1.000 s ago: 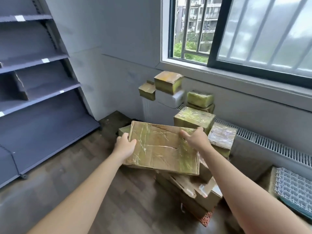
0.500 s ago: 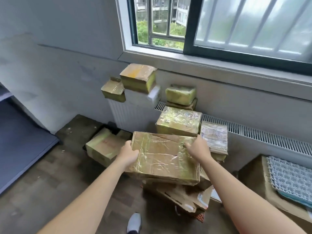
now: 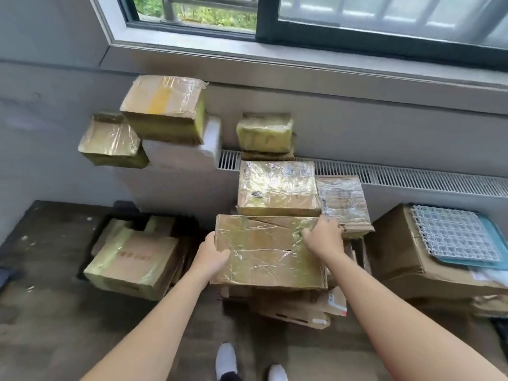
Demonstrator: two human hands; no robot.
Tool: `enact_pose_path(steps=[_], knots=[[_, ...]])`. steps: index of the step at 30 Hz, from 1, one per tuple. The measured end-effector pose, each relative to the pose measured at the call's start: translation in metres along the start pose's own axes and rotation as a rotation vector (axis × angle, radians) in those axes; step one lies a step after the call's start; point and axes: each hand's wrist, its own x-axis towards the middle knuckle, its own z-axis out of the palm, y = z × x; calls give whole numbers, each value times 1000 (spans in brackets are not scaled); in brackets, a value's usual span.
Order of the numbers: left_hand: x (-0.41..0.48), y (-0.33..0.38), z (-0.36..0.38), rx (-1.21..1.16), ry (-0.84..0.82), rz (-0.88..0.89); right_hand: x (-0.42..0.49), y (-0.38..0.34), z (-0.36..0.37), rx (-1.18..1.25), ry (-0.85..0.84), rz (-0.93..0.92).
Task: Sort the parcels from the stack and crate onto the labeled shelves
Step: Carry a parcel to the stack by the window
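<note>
Flat parcel [image 3: 264, 251]: a second ago raised and tilted toward the camera; now low and level over the flattened cartons [image 3: 288, 306]
Left hand [image 3: 213, 253]: lowered with the parcel's left edge
Right hand [image 3: 324, 237]: lowered with its far right corner
View: swung right and down; shelves gone from sight; white shoes [image 3: 226, 358] now showing

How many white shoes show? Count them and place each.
2. One white shoe stands on the floor at bottom centre; the other shoe is just right of it, cut by the frame edge.
</note>
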Motion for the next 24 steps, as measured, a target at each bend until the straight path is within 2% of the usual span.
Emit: enact_pose_path(steps=[8, 14, 19, 24], knots=[[30, -4, 21, -107, -80, -30, 12, 19, 16, 45, -10, -25], [40, -4, 29, -91, -91, -49, 14, 24, 31, -67, -74, -127], [46, -2, 28, 6, -37, -46, 11, 12, 32, -182, -35, -144], [33, 7, 18, 16, 63, -64, 1, -6, 24, -72, -67, -256]])
